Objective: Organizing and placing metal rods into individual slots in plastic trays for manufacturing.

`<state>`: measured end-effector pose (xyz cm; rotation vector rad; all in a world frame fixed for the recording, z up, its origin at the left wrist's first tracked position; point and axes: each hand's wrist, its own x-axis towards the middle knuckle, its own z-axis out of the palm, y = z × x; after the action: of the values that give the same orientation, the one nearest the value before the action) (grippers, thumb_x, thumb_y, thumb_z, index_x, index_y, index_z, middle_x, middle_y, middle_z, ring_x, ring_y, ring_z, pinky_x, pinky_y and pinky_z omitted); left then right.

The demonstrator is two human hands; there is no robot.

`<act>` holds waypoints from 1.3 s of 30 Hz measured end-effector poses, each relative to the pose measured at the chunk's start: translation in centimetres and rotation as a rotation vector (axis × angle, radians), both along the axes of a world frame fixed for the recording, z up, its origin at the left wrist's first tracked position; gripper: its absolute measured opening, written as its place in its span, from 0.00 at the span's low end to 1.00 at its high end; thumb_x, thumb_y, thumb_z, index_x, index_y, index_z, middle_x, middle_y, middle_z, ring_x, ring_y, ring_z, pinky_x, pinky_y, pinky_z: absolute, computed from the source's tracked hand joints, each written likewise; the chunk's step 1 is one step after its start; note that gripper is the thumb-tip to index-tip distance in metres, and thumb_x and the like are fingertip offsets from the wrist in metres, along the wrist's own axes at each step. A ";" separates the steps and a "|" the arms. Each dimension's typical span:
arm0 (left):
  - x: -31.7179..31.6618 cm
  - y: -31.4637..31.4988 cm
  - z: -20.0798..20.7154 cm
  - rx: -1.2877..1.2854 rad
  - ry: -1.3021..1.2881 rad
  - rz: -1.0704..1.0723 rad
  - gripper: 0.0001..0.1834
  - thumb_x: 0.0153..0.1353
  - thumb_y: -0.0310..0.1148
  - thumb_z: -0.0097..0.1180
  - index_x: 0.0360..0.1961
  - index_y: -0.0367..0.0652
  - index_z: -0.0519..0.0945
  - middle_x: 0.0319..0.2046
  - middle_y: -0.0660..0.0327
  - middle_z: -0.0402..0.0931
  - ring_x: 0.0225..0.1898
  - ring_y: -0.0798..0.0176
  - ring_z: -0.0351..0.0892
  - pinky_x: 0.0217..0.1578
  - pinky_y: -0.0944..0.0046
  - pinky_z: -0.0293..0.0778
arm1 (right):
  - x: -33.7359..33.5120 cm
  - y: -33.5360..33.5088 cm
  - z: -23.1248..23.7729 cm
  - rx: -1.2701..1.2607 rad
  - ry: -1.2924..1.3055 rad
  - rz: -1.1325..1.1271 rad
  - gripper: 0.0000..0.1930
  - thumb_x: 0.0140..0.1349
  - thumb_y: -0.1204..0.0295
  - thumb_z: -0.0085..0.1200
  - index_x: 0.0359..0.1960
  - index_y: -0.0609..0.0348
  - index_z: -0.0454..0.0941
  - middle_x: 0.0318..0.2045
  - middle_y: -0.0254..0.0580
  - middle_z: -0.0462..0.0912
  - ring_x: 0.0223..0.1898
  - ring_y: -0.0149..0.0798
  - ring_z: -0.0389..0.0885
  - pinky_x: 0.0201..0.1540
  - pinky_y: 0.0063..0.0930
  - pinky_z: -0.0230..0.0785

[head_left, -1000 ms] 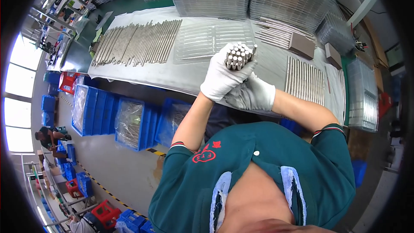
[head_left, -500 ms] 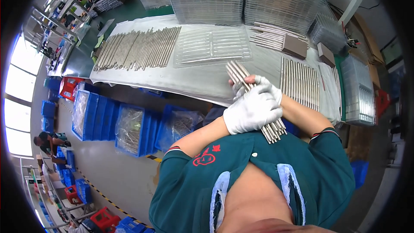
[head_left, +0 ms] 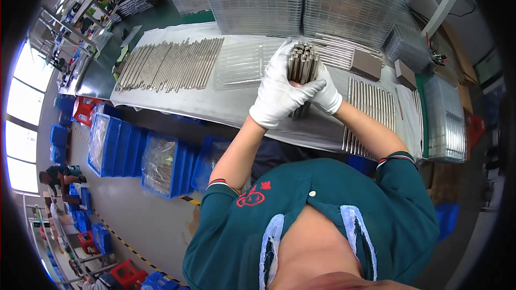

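Note:
A bundle of slim metal rods (head_left: 303,67) stands nearly upright over the front part of the table, its top ends toward me. My left hand (head_left: 273,94), in a white glove, wraps the bundle's left side. From the right, my right hand (head_left: 327,92), gloved too, closes round it. Beyond my left hand lies a clear plastic tray (head_left: 236,67) with long grooves, partly hidden by that hand. Many similar rods (head_left: 169,64) lie side by side at the table's left. Another row of rods (head_left: 370,107) lies beside my right forearm.
Tall stacks of clear trays (head_left: 252,2) stand along the back. Two grey-brown blocks, a larger one (head_left: 367,64) and a smaller one (head_left: 405,74), sit at the right near loose rods. Blue crates (head_left: 119,147) stand on the floor to the left. Other people work farther off.
Both hands have moved from near my chest out over the table, carrying the rods. The bundle has gone from slanting to nearly upright, and my hands now hold it from opposite sides.

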<state>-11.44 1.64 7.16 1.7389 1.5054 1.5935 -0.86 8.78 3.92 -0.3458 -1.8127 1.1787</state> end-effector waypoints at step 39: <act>-0.2 -1.3 -1.8 -0.182 -0.113 -0.672 0.21 0.34 0.32 0.67 0.32 0.43 0.73 0.27 0.58 0.74 0.29 0.54 0.76 0.33 0.62 0.72 | 4.1 0.7 -5.7 -0.048 -0.473 0.590 0.29 0.41 0.67 0.62 0.48 0.59 0.69 0.42 0.43 0.75 0.44 0.35 0.72 0.51 0.28 0.64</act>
<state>-11.68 0.31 5.40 1.7545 0.8401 1.1401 3.24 9.47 -1.76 -0.1161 -2.3994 1.6446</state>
